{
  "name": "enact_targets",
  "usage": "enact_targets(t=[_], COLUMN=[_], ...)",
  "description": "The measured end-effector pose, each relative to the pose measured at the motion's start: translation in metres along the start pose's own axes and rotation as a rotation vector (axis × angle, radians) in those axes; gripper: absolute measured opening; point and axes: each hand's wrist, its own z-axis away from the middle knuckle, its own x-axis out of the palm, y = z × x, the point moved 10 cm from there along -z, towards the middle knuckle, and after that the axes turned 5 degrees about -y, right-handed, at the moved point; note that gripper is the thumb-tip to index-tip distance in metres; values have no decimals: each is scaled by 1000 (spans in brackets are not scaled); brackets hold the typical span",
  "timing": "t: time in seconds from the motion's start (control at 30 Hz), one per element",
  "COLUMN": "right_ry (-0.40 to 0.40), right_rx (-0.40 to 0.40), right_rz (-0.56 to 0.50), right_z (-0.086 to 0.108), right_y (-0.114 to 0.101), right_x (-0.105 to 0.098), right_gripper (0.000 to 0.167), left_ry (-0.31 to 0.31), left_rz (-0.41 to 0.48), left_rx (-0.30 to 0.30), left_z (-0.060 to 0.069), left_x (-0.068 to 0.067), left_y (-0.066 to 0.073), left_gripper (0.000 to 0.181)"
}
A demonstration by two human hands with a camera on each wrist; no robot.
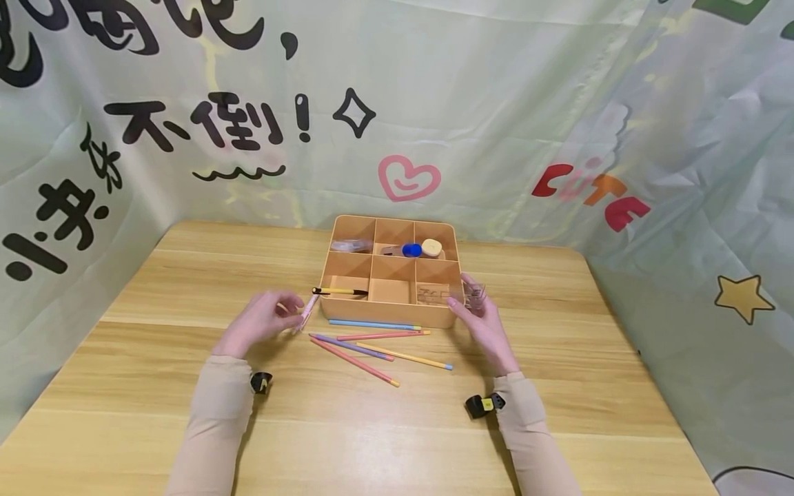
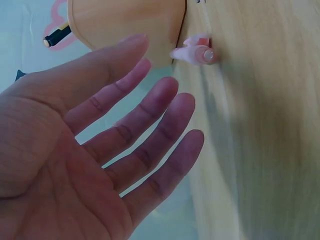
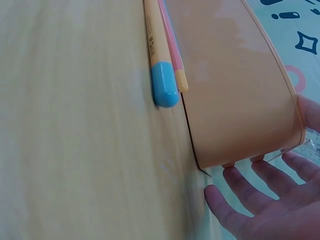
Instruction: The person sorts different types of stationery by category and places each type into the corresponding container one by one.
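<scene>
A tan six-compartment organizer box (image 1: 350,311) stands on the table. At its left front corner lies a slim pink pen (image 1: 308,308), tilted against or beside the box. Near this pen hovers my left hand (image 1: 263,318), fingers loosely bent and apart from it; the left wrist view shows the palm holding nothing, the pink pen (image 2: 199,54) beyond the fingertips. My right hand (image 1: 484,320) holds the box's right front corner, thumb at the rim and fingers along the side. A clear ruler-like piece with markings (image 3: 311,149) shows by those fingers; whether it is held, I cannot tell.
Several pencils lie before the box, among them a blue one (image 1: 372,324) and a yellow one (image 1: 406,355). A yellow-and-black pen (image 1: 340,291) spans the front left compartment. A blue-capped item (image 1: 412,250) and a cream round item (image 1: 431,248) sit in back compartments. Printed cloth (image 1: 496,124) hangs behind.
</scene>
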Motion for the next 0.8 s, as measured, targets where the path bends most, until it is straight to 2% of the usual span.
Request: enact_targets(t=[0.17,0.37,0.53,0.8], right_ry=[5,6,7,16], right_rx=[19,16,19,7], right_rz=[5,7,12,8], right_z=[0,0,1,1], right_y=[2,3,3,3], right_x=[0,-1,0,-1], right_gripper=[68,68,69,67], left_ry=[-37,-31,-37,-41], left_rz=[14,18,28,-22], left_rx=[-10,-21,-58,-108], left_z=[-1,-1,-1,-6], left_x=[6,8,11,20], left_y=[-5,-7,-11,-15], left_gripper=[31,36,43,39])
